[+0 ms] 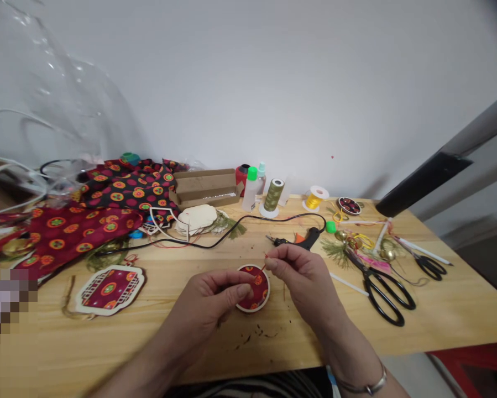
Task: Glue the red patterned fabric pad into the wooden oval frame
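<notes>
My left hand (219,301) grips a small round ornament (259,284) with a pale rim and dark red patterned fabric inside; the thumb presses on its face. Just right of it, my right hand (302,276) pinches a thin red cord (265,262) between thumb and fingertips at the ornament's upper edge. Where the cord joins the ornament is too small to make out. Behind my right hand lies a black glue gun (308,239) with an orange trigger. A larger scalloped ornament (109,290) of similar fabric lies to the left.
Black-handled scissors (383,293) and a smaller pair (428,265) lie at right. At the back stand a green thread spool (274,196), a yellow cord spool (314,198), a green-capped bottle (250,190) and an open cardboard box (207,188). Patterned fabric (82,226) is heaped left. A black cable (215,243) crosses the table.
</notes>
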The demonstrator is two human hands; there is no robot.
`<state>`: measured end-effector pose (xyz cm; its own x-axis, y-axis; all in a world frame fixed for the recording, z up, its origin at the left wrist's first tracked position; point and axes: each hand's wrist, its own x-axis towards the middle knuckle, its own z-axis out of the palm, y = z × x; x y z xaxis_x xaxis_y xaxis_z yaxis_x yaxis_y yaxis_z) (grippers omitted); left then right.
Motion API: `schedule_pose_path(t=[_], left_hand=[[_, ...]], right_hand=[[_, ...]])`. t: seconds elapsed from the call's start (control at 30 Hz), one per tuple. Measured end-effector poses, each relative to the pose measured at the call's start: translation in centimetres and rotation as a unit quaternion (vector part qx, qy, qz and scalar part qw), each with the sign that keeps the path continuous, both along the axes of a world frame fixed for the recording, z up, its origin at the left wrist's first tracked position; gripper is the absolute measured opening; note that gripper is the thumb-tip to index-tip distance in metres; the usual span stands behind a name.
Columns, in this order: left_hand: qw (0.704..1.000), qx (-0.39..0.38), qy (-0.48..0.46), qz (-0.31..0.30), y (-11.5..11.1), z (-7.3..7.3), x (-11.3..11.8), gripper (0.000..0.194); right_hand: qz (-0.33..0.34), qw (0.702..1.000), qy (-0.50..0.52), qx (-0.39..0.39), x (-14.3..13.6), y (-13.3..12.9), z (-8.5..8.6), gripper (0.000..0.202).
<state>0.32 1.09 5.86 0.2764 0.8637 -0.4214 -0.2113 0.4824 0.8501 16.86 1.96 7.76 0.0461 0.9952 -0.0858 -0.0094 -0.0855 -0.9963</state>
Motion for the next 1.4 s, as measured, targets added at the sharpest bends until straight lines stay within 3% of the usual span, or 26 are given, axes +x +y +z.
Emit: schedule_pose_path(t=[0.33,0.6,0.93,1.4], left_hand=[[0.999,0.019,0.019,-0.044,-0.3,-0.2,0.0,0.022],[0.997,0.031,0.046,-0.055,-0.4,0.3,0.4,0.016],[0.994,0.049,0.07,-0.065,-0.7,0.1,0.6,0.027],[0.99,0.08,0.086,-0.081,-0.8,0.1,0.2,0.026]], right_hand=[[-0.014,0.999,0.038,0.01,-0.1,0.2,-0.2,0.009],[-0.017,0.998,0.058,0.005,0.0,0.2,-0.5,0.011],[0.026,0.975,0.212,-0.063,0.0,0.0,-0.4,0.019],[-0.008,0.967,0.256,-0.005,-0.5,-0.5,-1.0,0.018]])
